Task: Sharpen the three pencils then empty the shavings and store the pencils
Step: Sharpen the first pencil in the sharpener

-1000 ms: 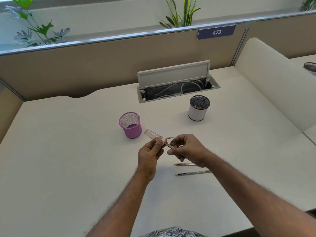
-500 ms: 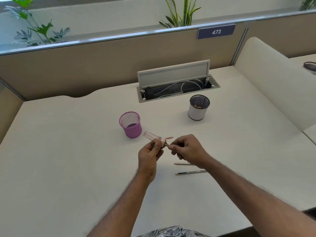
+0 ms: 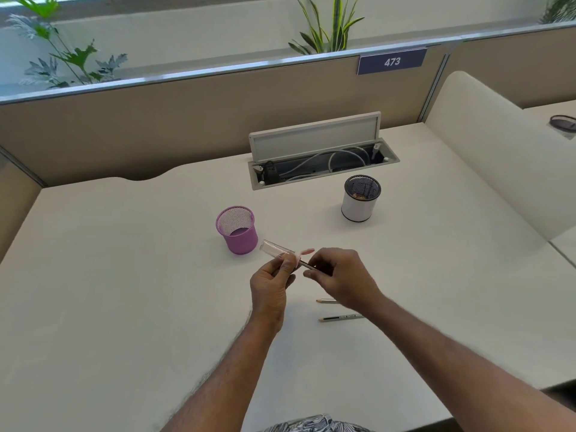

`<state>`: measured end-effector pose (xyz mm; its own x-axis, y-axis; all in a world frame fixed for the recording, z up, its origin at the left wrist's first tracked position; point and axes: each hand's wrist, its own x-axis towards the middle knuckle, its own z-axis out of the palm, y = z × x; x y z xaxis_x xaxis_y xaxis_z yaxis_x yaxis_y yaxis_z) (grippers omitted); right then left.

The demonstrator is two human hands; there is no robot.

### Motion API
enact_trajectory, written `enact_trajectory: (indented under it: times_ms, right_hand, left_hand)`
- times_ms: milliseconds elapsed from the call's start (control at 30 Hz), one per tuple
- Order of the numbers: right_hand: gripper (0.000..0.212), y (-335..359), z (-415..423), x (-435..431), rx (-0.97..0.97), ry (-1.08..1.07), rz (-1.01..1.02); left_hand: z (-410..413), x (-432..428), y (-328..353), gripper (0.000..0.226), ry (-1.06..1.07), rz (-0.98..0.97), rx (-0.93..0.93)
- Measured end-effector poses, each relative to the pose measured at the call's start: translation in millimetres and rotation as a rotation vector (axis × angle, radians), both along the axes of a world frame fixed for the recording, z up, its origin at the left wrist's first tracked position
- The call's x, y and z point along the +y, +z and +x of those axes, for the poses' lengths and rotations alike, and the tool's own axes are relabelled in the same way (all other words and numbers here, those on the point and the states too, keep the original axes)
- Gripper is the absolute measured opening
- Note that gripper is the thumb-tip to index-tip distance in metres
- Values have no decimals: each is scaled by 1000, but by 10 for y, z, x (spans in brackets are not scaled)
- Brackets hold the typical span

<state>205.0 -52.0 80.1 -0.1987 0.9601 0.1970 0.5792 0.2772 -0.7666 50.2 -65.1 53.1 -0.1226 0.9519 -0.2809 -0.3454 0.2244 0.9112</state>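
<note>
My left hand (image 3: 270, 285) grips a clear tube-shaped sharpener (image 3: 274, 247) with a pink cap end, held above the desk's middle. My right hand (image 3: 341, 280) pinches a dark pencil (image 3: 308, 265) whose tip is in the sharpener. Two more pencils lie on the white desk just under my right wrist: one (image 3: 325, 301) mostly hidden by the hand, the other (image 3: 339, 318) nearer to me. A purple mesh cup (image 3: 238, 230) stands just left of the sharpener. A white cup with a black mesh rim (image 3: 358, 202) stands further back on the right.
An open cable tray (image 3: 321, 165) with its lid up is set into the desk (image 3: 124, 291) behind the cups. A beige partition wall runs along the back, and a padded white divider (image 3: 505, 151) rises on the right.
My right hand has slid along the pencil toward the sharpener and turned slightly. The left hand keeps the sharpener almost still.
</note>
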Motion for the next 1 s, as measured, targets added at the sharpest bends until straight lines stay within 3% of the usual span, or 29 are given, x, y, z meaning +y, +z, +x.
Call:
enact_trajectory:
  times_ms: [67, 167, 433, 633, 733, 1000]
  right_hand:
    - [13, -40, -2, -42, -375, 2, 348]
    - [14, -71, -32, -75, -511, -3, 459]
    - [17, -13, -65, -8, -99, -3, 76]
    - [24, 50, -23, 64, 153, 14, -361]
    - [23, 74, 28, 100, 392, 55, -612]
    - [30, 97, 119, 136, 610, 139, -967]
  left_hand:
    - [26, -14, -11, 33, 37, -13, 24]
    - [74, -33, -35, 31, 108, -56, 1]
    - [40, -2, -25, 18, 23, -3, -9]
    - [-10, 0, 25, 24, -71, 26, -28]
    - [-60, 10, 11, 20, -119, 35, -53]
    - [-77, 25, 57, 20, -147, 24, -183]
